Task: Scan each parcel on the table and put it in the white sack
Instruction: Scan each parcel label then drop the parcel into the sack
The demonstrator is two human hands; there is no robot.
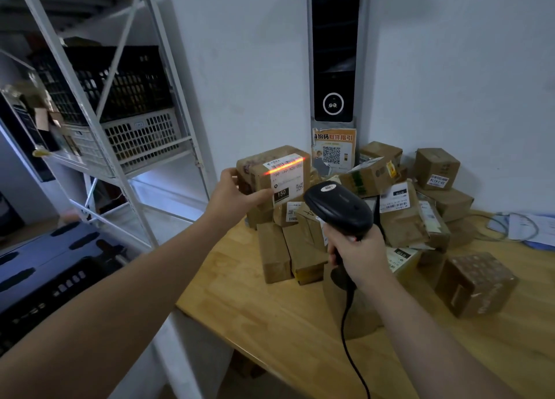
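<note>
Your left hand grasps the brown cardboard parcel with a white shipping label by its left side: the thumb lies across the front face just below the label, and the fingers wrap the left edge. The parcel is held upright at the left end of the pile, above the lower boxes, with its label facing you. 1 red-orange scan line crosses the top of the label.

Your right hand is clenched around the handle of the black handheld barcode scanner. The scanner head points at the held parcel. Its black cable hangs from the handle down past the table edge.

The pile of brown cardboard parcels sits on the light wooden table, against the wall corner. 1 tape-covered brown box stands apart at the right.

Behind the pile, an orange poster with a QR code hangs below a tall black wall-mounted device. To the left, a white metal shelf rack carries a black plastic crate stacked on a white plastic crate.
</note>
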